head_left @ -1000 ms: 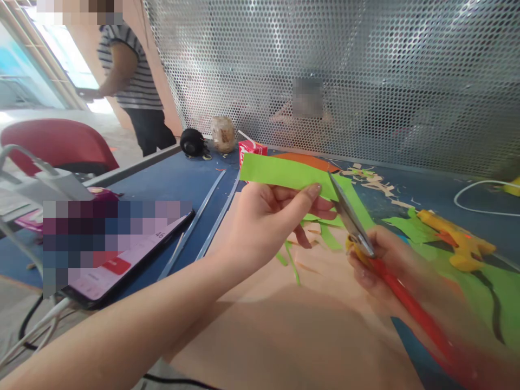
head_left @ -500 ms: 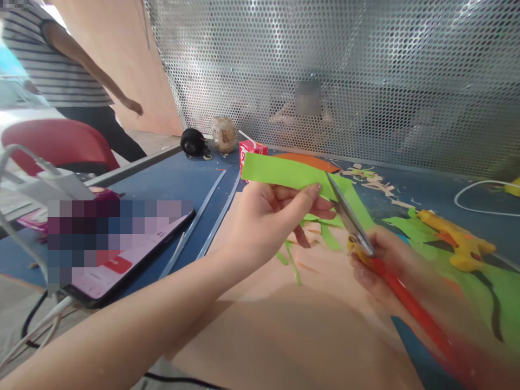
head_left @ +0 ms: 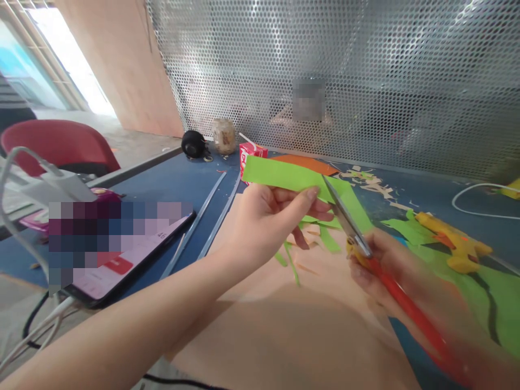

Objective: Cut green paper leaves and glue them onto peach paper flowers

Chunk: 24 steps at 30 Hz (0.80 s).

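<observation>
My left hand pinches a bright green paper strip between thumb and fingers, holding it up over the table. The strip's other end bends down to the right, behind the scissors. In my right hand are scissors with red and yellow handles, their blades lying against the green paper close to my left fingertips. Below both hands is a large tan sheet with several green and peach paper scraps on it.
A phone and cables lie at the left. Behind the hands stand a red drink carton, a jar and a black round object. A yellow glue gun rests on green paper at the right. A perforated metal panel rises behind.
The scissors and the green strip have shifted only slightly, with the blades a little further left. A person in a striped top at the left has moved almost out of view.
</observation>
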### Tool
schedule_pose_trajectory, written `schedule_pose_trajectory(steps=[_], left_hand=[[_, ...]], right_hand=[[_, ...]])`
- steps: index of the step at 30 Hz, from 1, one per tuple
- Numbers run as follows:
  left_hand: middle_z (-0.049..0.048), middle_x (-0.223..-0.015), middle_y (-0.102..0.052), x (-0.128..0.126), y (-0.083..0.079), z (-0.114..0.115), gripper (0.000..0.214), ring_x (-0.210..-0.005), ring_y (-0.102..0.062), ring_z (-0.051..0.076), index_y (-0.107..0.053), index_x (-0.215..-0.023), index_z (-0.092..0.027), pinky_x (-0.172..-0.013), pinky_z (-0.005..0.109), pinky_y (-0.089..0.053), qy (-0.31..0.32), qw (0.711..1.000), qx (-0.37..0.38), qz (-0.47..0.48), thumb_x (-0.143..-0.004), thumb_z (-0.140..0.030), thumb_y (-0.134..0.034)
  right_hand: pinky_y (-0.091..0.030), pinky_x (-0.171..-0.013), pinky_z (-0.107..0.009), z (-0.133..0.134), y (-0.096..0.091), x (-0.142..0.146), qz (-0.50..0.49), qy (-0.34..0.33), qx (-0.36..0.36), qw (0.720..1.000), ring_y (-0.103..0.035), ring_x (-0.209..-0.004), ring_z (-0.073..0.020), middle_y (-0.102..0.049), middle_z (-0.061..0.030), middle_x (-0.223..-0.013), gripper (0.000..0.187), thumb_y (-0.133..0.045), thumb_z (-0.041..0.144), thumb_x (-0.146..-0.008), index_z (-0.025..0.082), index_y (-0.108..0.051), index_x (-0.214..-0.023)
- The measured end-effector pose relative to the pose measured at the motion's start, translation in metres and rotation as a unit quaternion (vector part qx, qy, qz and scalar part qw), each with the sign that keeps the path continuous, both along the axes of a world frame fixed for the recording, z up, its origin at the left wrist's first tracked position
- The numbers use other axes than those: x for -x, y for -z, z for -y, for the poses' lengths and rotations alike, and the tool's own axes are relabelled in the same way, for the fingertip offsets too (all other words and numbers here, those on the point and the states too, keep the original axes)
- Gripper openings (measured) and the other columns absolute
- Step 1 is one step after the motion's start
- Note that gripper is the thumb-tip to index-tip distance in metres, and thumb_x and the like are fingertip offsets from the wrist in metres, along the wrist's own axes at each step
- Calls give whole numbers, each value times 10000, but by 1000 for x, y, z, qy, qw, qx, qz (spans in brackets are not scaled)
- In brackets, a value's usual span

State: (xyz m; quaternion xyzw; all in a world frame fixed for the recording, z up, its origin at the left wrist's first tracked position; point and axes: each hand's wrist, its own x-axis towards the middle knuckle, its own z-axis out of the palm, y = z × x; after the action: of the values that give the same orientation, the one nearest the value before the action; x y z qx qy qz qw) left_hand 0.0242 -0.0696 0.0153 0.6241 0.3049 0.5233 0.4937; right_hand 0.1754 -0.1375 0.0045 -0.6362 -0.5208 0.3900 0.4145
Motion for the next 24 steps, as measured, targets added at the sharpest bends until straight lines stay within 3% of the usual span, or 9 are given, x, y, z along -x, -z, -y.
schedule_pose_trajectory(steps=[11, 18, 24], left_hand=[[118, -792, -690, 2, 0, 0, 292, -752, -652, 244, -609, -851, -92, -342, 194, -480, 27, 999, 5, 18, -731, -350, -544], [103, -768, -692, 3, -1, -1, 271, -740, -653, 233, -611, -881, -91, -358, 192, -488, 42, 999, 18, 20, -745, -314, -543], [86, -709, -686, 3, 0, -2, 214, -621, -649, 183, -595, -807, -98, -349, 185, -489, 49, 998, 16, 31, -766, -296, -525]], right_hand=[[-409, -439, -194, -3, 9, -5, 31, -34, -45, 998, -455, -509, -107, -473, 30, -569, 342, -583, 526, -623, 216, -440, -648], [-421, -502, -205, -3, 4, -7, 17, -72, -7, 997, -444, -548, -105, -450, 33, -589, 273, -542, 441, -693, 207, -416, -633], [-394, -485, -207, -3, 10, -9, 32, -82, -19, 996, -422, -534, -102, -451, 36, -598, 242, -528, 414, -711, 210, -408, -661]])
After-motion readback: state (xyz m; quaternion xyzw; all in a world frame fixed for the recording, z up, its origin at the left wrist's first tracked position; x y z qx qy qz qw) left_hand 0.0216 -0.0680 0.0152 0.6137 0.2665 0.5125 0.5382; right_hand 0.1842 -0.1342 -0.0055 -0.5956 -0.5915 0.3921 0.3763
